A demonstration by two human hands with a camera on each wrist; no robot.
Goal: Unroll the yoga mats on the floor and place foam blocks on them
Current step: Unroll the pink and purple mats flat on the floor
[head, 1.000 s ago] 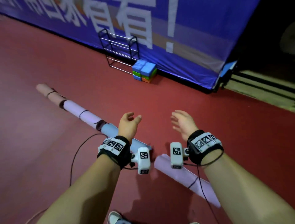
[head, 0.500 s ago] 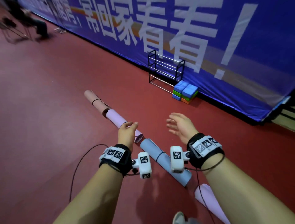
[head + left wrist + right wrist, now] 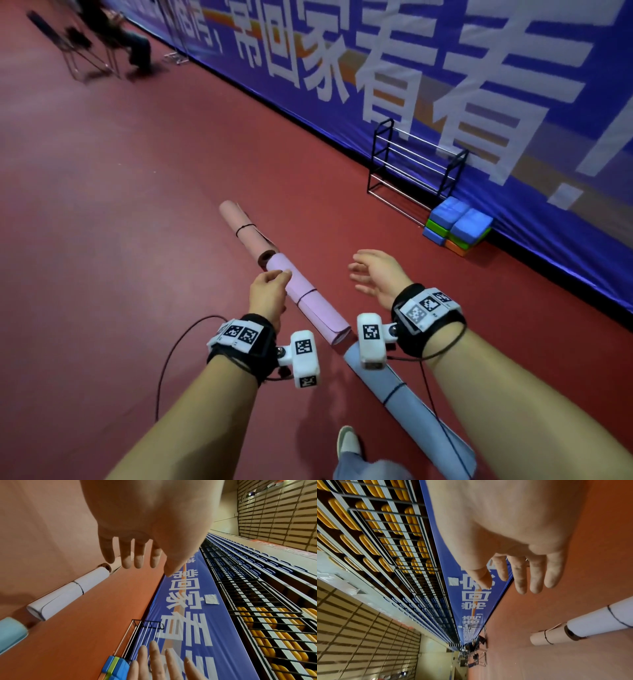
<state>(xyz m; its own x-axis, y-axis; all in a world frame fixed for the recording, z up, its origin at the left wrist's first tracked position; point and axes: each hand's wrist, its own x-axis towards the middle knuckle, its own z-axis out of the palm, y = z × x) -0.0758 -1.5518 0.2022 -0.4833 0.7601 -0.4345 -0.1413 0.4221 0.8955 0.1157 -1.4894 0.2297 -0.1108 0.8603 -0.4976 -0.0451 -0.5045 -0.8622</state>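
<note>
Wire rack against the banner: nothing is seen on its shelves. Foam blocks are stacked on the red floor just beside the rack, blue on top, green and orange under

Three mats are laid end to end on the floor, all rolled and tied with black bands: pink mat farthest, lilac mat in the middle, blue mat nearest. Versus 0.5 s ago, the view has been shifted along the row; the lilac mat is now between the hands, and the fourth mat at bottom right is out of view

Left hand: fingers loosely curled, nothing held, seen over the lilac mat. Right hand: fingers spread and relaxed, nothing held, apart from the mats
</note>
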